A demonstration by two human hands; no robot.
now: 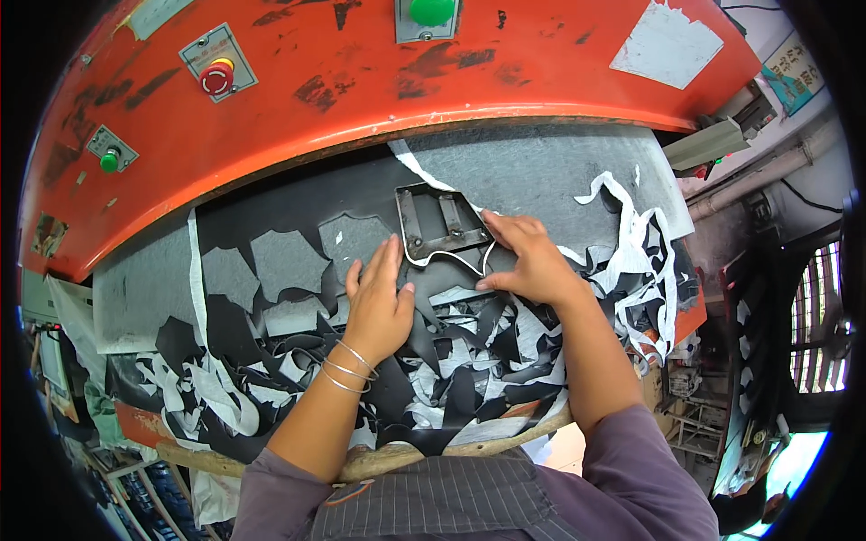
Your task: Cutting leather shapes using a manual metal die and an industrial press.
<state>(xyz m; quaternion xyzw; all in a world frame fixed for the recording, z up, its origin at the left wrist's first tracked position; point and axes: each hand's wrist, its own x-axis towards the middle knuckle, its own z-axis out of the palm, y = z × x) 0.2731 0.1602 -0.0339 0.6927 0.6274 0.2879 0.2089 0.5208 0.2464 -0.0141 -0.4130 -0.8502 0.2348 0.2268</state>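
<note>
A metal cutting die (448, 242), an open steel outline with welded cross bars, lies on a black sheet (262, 206) under the front of a red machine. My left hand (374, 302) is beside the die's left side, fingers stretched out and thumb apart; nothing shows in it. On the opposite side, my right hand (532, 263) holds the die's right end, fingertips at its upper right edge and thumb by the lower corner. Left of the die, several shapes have been cut from the sheet, and the grey board (541, 162) shows through the holes.
Tangled black and white scraps (469, 361) heap up between my arms and the die. White strips (631, 243) hang at the right. Above, the red machine beam (361, 72) spans the work, with a red stop button (216, 79) and green buttons (110, 161). A wooden edge (397, 462) runs before my body.
</note>
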